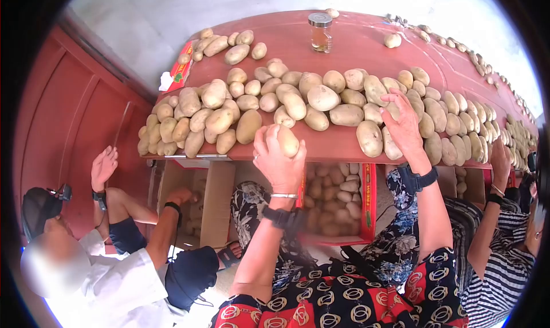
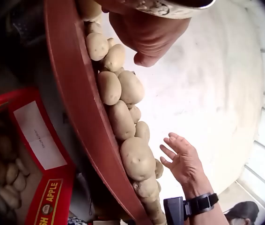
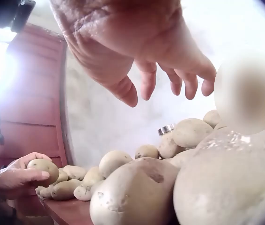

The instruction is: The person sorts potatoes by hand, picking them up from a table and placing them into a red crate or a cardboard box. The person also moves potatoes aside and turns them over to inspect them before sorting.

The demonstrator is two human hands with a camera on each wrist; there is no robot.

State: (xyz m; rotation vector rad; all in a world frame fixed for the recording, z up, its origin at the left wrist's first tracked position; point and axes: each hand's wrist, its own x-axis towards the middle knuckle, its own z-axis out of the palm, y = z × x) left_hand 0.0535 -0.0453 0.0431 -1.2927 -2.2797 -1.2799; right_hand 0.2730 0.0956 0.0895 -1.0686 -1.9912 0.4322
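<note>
We see a long red bench [image 1: 349, 44] spanning the head view, its surface heaped with pale potatoes [image 1: 321, 99] in a broad band from the left edge to the far right. Below its front edge stands a red cardboard box [image 1: 366, 205] with more potatoes inside, and beside it a plain brown carton [image 1: 217, 205].

A second person in a white sleeve [image 1: 129, 282] sits low at the left with one hand raised; a third, in a striped top [image 1: 498, 270], is at the right margin.

Our left hand [image 1: 278, 159] is lifted at the near edge of the bench; its grip is closed round a single potato [image 1: 286, 140], which sits against the palm just at the bench edge, below the main heap. The right wrist view shows the same potato held by thumb and fingers.

Our right hand [image 1: 404, 122] lies over the heap farther right, its grip wide, fingers spread and relaxed, resting on or just above the potatoes there; which of the two we cannot tell.

A small glass jar [image 1: 321, 32] with a metal lid stands upright on bare bench behind the heap.
</note>
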